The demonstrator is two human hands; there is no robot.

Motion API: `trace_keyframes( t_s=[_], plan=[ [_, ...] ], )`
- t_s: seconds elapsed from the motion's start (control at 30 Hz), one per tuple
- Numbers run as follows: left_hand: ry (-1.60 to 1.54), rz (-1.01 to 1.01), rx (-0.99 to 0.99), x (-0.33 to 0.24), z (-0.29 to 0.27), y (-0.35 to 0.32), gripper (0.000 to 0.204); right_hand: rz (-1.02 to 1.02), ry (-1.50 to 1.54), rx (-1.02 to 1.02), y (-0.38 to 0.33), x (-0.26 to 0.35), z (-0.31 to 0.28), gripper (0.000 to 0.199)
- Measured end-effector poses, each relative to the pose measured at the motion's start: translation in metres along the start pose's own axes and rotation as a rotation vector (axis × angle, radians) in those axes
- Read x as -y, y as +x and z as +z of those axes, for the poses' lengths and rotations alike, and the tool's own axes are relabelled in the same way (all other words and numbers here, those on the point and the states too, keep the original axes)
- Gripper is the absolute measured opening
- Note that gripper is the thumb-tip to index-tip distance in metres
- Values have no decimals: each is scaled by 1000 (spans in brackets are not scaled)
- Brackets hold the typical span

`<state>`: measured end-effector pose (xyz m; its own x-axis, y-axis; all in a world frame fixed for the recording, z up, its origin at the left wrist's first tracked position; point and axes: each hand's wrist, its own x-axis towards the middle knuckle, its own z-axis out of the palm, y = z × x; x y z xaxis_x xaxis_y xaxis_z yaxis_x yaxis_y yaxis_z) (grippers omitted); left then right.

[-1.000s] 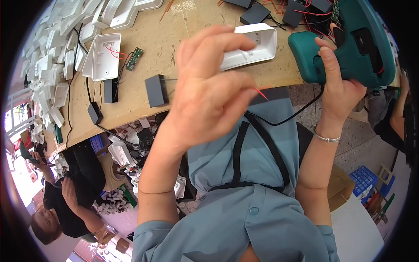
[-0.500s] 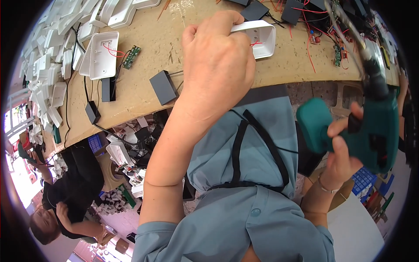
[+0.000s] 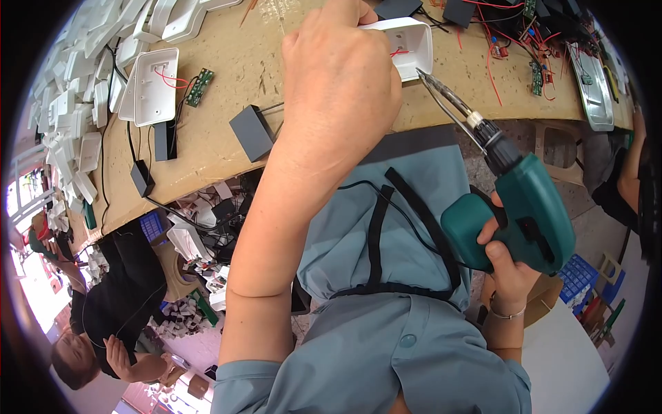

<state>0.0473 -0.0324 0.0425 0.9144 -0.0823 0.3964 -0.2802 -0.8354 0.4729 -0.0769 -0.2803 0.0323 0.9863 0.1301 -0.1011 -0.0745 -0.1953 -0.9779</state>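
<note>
My left hand (image 3: 341, 86) is closed on the left end of a white plastic case (image 3: 418, 45) at the table's front. Its fingertips are partly hidden behind the hand. Thin red wires (image 3: 398, 52) show inside the open case. Wrapped round the grip of a green soldering gun (image 3: 541, 214) is my right hand (image 3: 509, 272). The gun's dark tip and the thin tube beside it reach up and left to the case's lower right corner. Left of my wrist lies a black box (image 3: 252, 133) with a cable.
Another white case (image 3: 157, 86) lies to the left, red-wired to a green circuit board (image 3: 201, 87). White cases (image 3: 76, 103) are heaped at far left. Tangled wires and boards (image 3: 531, 34) and a metal tray (image 3: 593, 90) sit at right. A co-worker (image 3: 114, 310) is at lower left.
My right hand has brought the soldering gun left, from beside the table's right part to the case's corner. My left hand and the case have shifted slightly up in view.
</note>
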Motion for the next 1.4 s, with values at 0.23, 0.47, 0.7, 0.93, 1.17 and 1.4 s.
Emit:
trace_keyframes(
  t_s=[0.23,0.47,0.7,0.93,1.17,1.4],
  plan=[
    [50,23,-23,-2,0,-1,8,-14,57,20,13,2,8,60],
    [86,7,3,-4,2,-1,9,18,40,5,21,3,12,60],
    [69,-1,12,-5,1,-1,9,-12,19,8,25,2,13,57],
    [71,2,7,-4,2,-1,9,24,15,-4,26,4,13,54],
    [79,12,-3,-5,3,-1,9,34,19,-27,23,6,12,51],
    [52,-55,37,-9,0,-1,9,59,-24,0,24,16,14,48]
  ],
)
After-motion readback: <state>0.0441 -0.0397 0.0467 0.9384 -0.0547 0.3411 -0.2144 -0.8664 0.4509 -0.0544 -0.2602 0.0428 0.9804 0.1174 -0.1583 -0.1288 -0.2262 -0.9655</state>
